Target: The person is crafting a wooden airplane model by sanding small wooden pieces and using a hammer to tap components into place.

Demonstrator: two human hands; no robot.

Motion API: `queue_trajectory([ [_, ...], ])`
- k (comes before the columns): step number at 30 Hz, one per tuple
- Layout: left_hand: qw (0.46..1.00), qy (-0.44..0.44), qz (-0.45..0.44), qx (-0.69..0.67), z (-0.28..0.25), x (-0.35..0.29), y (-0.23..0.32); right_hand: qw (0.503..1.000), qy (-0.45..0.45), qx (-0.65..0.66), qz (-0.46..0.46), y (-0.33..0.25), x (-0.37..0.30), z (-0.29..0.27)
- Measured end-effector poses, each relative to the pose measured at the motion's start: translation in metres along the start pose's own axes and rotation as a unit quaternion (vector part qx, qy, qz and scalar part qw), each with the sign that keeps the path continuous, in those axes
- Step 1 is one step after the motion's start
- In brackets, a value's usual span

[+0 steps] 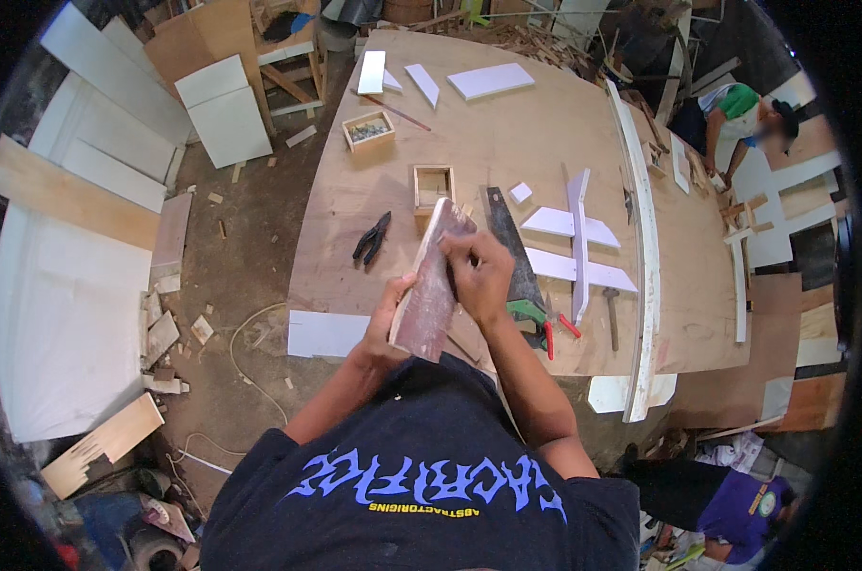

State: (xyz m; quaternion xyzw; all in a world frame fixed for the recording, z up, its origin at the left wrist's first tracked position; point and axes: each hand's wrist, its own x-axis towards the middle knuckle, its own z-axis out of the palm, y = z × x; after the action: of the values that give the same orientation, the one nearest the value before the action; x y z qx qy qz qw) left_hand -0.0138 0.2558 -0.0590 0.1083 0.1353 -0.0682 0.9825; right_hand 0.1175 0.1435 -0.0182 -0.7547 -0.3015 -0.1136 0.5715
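My left hand (385, 319) grips the left edge of a narrow board (427, 295) with a reddish-brown, dusty face, tilted up in front of my chest. My right hand (479, 271) is closed, its curled fingers against the board's upper right; whatever they may hold is hidden. Just beyond the board, a small open wooden box (434, 179) stands on the worktable (355, 276). Black-handled pliers (372, 240) lie to the left. Right of my hands lie a handsaw (513, 243) with a green handle and a tool with red grips (558, 331).
White pieces joined crosswise (579, 238) and a hammer (613, 319) lie to the right, beside a long white strip (646, 247). A box of small hardware (368, 131) and white offcuts (491, 81) sit farther back. Another person (735, 119) bends at the far right; a purple-shirted person (745, 509) is lower right.
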Motion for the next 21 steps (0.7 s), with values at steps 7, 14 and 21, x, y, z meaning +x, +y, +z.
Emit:
queue_trajectory([
  [7, 0.997, -0.074, -0.026, -0.014, -0.016, -0.004, -0.007, 0.999, -0.02, -0.022, -0.014, -0.001, -0.006, -0.014],
  [14, 0.998, -0.032, 0.005, -0.062, -0.004, -0.018, -0.013, 0.99, -0.108, -0.004, -0.09, -0.027, -0.046, -0.017],
  [21, 0.995, 0.026, 0.028, -0.095, 0.007, -0.022, -0.015, 0.986, -0.149, -0.005, -0.076, -0.019, -0.051, -0.018],
])
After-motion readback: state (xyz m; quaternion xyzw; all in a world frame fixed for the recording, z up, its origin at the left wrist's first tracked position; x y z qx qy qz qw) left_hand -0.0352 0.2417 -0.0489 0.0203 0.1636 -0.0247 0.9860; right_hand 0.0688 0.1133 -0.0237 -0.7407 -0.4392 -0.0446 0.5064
